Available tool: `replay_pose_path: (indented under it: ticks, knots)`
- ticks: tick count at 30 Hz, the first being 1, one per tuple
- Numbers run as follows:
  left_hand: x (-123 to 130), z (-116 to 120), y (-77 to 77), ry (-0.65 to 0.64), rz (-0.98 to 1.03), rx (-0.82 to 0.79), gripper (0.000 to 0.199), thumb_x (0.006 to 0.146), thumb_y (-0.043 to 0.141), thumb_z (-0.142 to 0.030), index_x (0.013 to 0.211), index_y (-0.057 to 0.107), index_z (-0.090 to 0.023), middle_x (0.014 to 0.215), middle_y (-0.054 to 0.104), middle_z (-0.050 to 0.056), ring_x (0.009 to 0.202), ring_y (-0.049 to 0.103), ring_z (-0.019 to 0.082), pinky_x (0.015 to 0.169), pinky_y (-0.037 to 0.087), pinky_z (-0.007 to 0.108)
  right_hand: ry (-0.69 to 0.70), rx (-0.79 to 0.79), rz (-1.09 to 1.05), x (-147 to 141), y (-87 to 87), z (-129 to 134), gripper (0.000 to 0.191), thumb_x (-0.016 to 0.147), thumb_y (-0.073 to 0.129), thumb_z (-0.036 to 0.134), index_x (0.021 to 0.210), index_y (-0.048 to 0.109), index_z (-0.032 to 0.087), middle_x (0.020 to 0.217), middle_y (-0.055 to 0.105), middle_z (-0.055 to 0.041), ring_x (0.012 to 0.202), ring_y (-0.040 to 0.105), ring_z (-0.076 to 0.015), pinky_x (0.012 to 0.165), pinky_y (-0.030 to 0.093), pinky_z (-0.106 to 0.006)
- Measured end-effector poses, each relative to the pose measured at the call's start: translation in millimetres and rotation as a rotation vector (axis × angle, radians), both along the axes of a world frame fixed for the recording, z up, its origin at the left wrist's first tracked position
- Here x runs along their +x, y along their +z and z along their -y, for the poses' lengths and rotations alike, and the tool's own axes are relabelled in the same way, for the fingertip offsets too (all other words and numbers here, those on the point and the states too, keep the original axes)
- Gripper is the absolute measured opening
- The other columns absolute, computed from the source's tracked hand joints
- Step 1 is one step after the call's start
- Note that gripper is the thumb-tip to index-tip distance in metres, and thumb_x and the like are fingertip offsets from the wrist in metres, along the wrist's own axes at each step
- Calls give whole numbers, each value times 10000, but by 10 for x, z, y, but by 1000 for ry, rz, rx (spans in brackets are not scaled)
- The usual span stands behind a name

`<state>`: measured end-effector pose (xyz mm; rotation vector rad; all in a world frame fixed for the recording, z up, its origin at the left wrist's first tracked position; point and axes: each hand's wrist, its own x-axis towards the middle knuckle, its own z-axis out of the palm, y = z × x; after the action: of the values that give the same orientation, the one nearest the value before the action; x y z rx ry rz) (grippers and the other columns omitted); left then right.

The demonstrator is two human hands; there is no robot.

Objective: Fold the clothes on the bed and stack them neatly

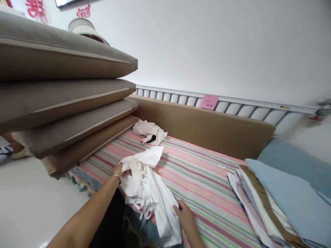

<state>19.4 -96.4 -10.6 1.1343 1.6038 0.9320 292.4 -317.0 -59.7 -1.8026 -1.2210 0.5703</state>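
Note:
A crumpled white garment [152, 182] with thin ties or strings lies over the near edge of the striped cloth [204, 172]. My left hand [120, 172], with a bracelet at the wrist, grips the garment's left side. Its lower right edge is pinched by my right hand [183, 215]. Farther back, a bunched pale garment [150, 131] with a dark spot rests near the backrest. At the right is a row of folded clothes [261, 203] in white, pinkish, blue and brown, beside a folded light blue cloth [292, 196].
Thick grey-brown cushions [64, 100] are stacked high at the left, with a pale hat [84, 27] on top. A brown backrest [201, 124] and a white radiator [234, 107] with a pink note [209, 102] line the wall. Part of a person's foot [20, 151] shows far left.

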Motion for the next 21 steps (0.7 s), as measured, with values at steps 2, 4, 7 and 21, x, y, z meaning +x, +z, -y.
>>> replay_pose_path:
  ticks: [2, 4, 7, 21]
  knots:
    - [-327, -17, -83, 126, 143, -59, 353, 937, 303, -331, 1166, 449, -106, 1008, 594, 83, 772, 621, 139, 652, 531, 279, 5, -2, -22, 30, -13, -5, 171, 652, 516, 362, 627, 569, 202, 600, 562, 20, 609, 507, -168, 600, 394, -270]
    - [-539, 13, -150, 222, 262, -95, 381, 947, 231, -326, 1186, 420, -97, 987, 600, 92, 749, 630, 137, 622, 533, 253, 5, -5, -44, 55, -33, -21, 198, 648, 532, 390, 582, 538, 204, 562, 530, 30, 590, 493, -164, 585, 388, -268]
    - [-664, 40, -208, 308, 409, -127, 405, 935, 244, -378, 1168, 443, -113, 935, 622, 88, 735, 634, 149, 610, 535, 256, 11, 4, -118, 68, -24, -44, 251, 646, 558, 437, 572, 517, 201, 563, 535, 29, 596, 497, -164, 593, 400, -272]
    - [-777, 3, -444, 273, 484, -127, 286, 903, 426, -323, 1056, 544, -112, 946, 643, 63, 760, 631, 124, 698, 531, 300, -433, -22, -868, 610, -49, 955, 552, 541, 717, 498, 968, 506, 218, 952, 674, -101, 852, 640, -270, 683, 546, -417]
